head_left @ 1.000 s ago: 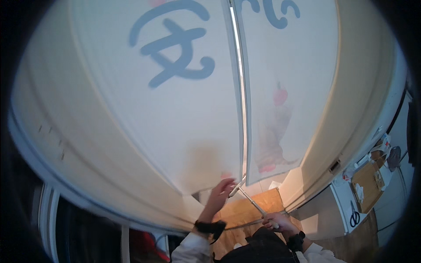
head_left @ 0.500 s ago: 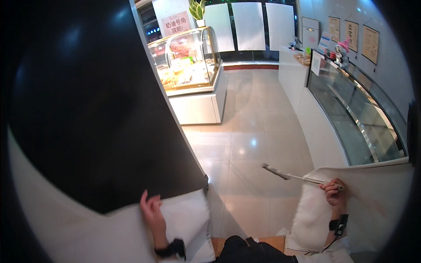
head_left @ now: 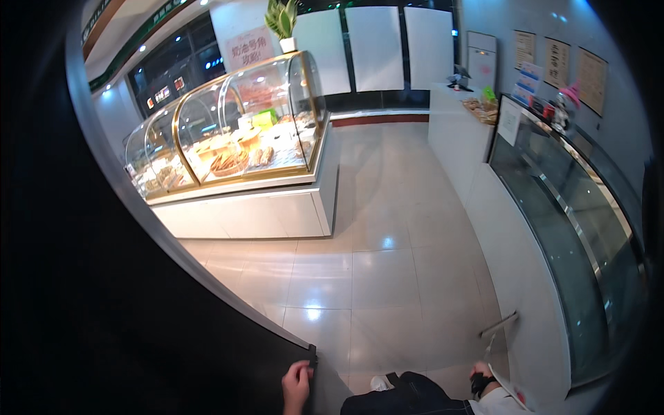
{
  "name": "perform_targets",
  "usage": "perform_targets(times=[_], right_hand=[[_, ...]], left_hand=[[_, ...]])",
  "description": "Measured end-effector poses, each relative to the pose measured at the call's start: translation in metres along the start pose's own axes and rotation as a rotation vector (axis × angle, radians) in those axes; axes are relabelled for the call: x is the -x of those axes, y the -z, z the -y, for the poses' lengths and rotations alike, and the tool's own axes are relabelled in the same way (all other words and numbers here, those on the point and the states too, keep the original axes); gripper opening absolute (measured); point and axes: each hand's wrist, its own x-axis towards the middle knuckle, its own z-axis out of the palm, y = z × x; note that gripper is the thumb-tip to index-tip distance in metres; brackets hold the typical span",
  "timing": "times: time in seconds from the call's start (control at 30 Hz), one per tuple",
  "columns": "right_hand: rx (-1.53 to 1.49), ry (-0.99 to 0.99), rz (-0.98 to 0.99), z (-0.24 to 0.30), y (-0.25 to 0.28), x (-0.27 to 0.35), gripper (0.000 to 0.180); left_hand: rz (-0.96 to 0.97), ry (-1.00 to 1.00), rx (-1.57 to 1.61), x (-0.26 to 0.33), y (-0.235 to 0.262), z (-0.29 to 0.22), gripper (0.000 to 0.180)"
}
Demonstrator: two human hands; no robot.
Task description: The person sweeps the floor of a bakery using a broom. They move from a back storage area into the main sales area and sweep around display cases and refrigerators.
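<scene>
Low at the right, my right hand [head_left: 481, 371] is closed around the thin pale handle of what looks like a squeegee [head_left: 498, 324]. Its narrow bar-shaped head points forward, close to the base of the white counter. A dark band circles my right wrist. My left hand [head_left: 297, 382] hangs beside the lower corner of a large black panel [head_left: 173, 332]. Its fingers are loosely bent and a little apart, with nothing seen in them. Whether they touch the panel, I cannot tell.
A lit glass bakery case [head_left: 242, 138] with bread stands at the left on a white base, a potted plant [head_left: 281, 24] on top. Along the right runs a glass-fronted display counter [head_left: 553, 235]. Shiny tiled floor [head_left: 380, 277] stretches between them toward white window blinds [head_left: 373, 48].
I have moved forward past the white cloth hangings, and more of the bakery case shows. My left hand has dropped beside the panel. My right hand and the squeegee have lowered.
</scene>
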Motion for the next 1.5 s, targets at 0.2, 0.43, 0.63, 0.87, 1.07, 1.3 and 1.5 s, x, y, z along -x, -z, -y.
perform_targets(times=[0.2, 0.43, 0.63, 0.87, 1.07, 1.3, 1.5], right_hand=[[0.847, 0.096, -0.105, 0.069, -0.091, -0.049, 0.008], [2.192, 0.396, -0.117, 0.235, -0.316, -0.129, 0.014], [2.977, 0.306, -0.143, 0.357, -0.513, -0.222, 0.022], [3.707, 0.175, 0.444, 0.337, -0.767, -0.281, 0.031], [3.490, 0.806, 0.104, 0.189, -0.910, -0.178, 0.021], [3.024, 1.064, 0.035, 0.100, -1.020, -0.195, 0.023], [2.985, 1.061, -0.012, -0.041, -1.171, -0.260, 0.026]], left_hand=[[0.330, -0.322, -0.702, -0.174, -0.024, -0.028, 0.027], [0.218, 0.266, 0.008, -0.282, -0.085, 0.011, 0.033], [-0.276, 0.350, -0.225, -0.323, -0.033, 0.030, 0.032], [-0.535, 0.521, 0.333, -0.399, -0.013, 0.077, 0.023], [-0.392, 0.587, -0.107, -0.486, 0.063, 0.099, 0.028], [-0.708, 0.598, 0.311, -0.575, 0.158, 0.190, 0.027], [-0.892, 1.004, 1.096, -0.571, 0.173, 0.303, 0.017]])
